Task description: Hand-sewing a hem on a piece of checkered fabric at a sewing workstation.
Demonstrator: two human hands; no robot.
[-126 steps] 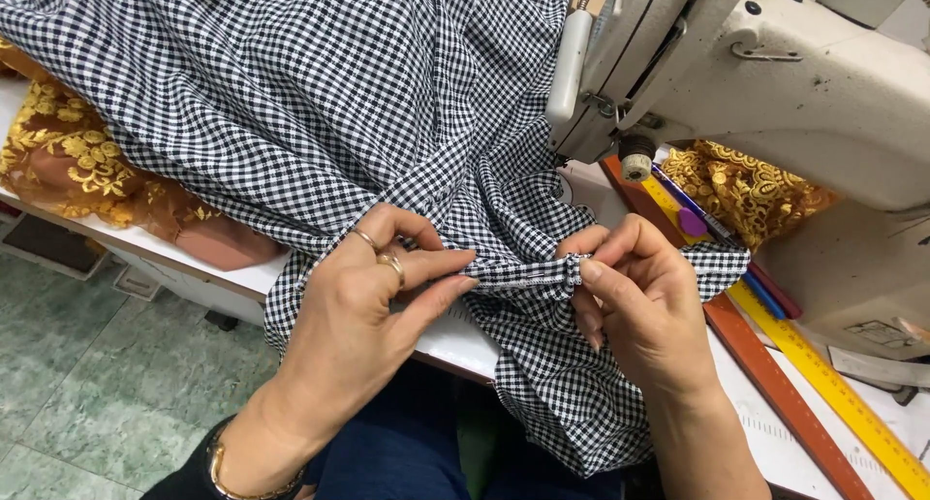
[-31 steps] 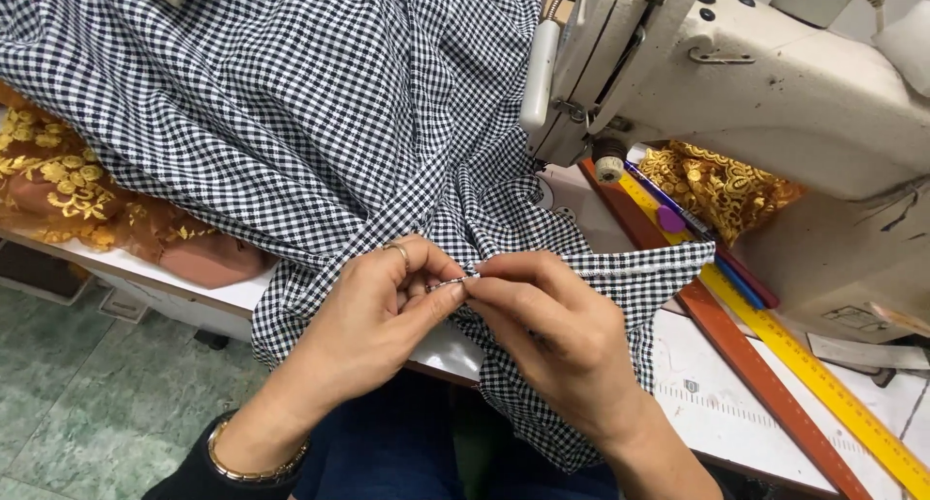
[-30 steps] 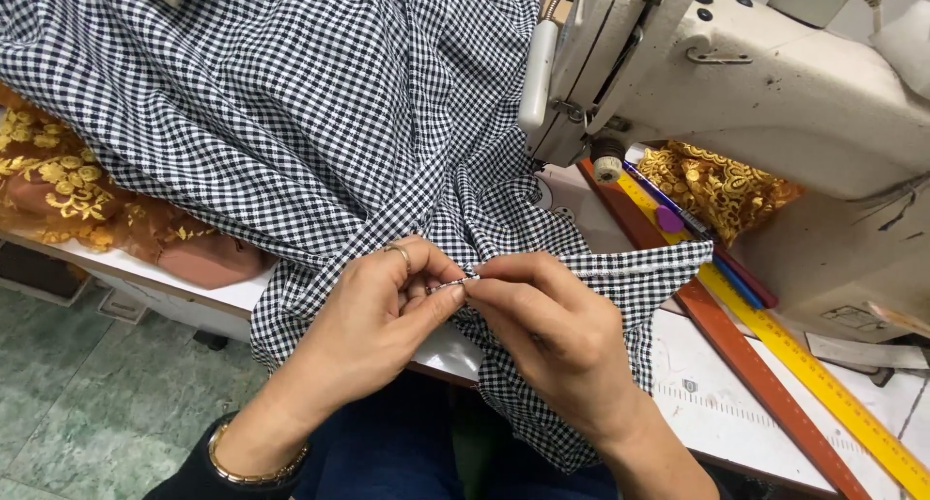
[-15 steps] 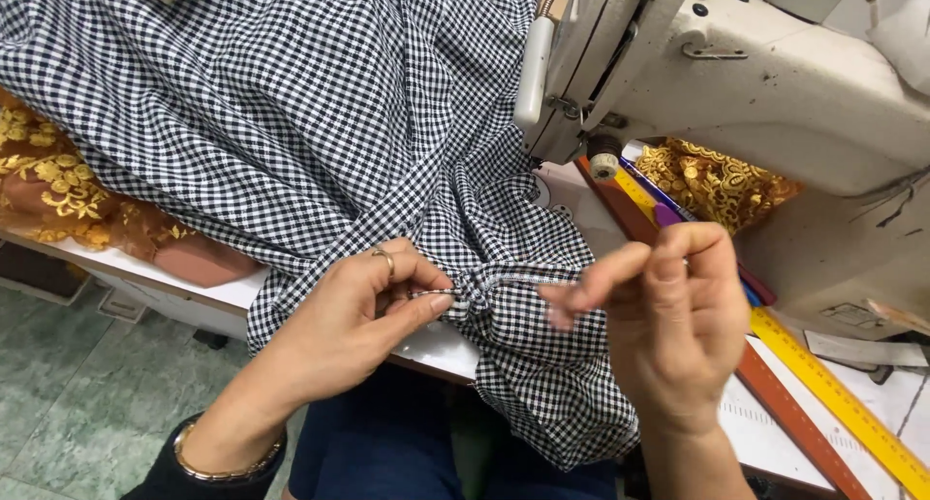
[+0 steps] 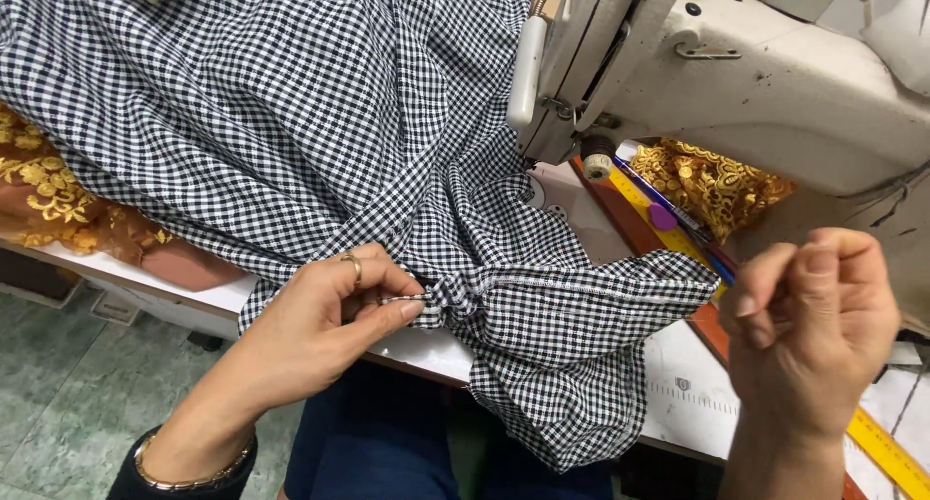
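A large black-and-white checked cloth (image 5: 291, 122) is spread over the white table (image 5: 683, 393) and hangs over its front edge. My left hand (image 5: 320, 316), with a gold ring and a bracelet, pinches a gathered bunch of the cloth (image 5: 455, 301) between thumb and forefinger at the table's edge. A stitched hem runs right from that bunch. My right hand (image 5: 814, 335) is lifted off the cloth at the right, fingers curled together. No thread or needle shows in it.
A white sewing machine (image 5: 756, 74) stands at the back right, with gold embroidered fabric (image 5: 712, 180) under its arm. More gold-on-orange fabric (image 5: 48, 190) lies at the left. A yellow ruler (image 5: 882, 452) and a brown wooden strip (image 5: 630, 219) lie along the right. Green floor tiles below.
Both hands were pinching the cloth together. My right hand has let go and pulled away up to the right, while the cloth bunched into gathers at my left fingers.
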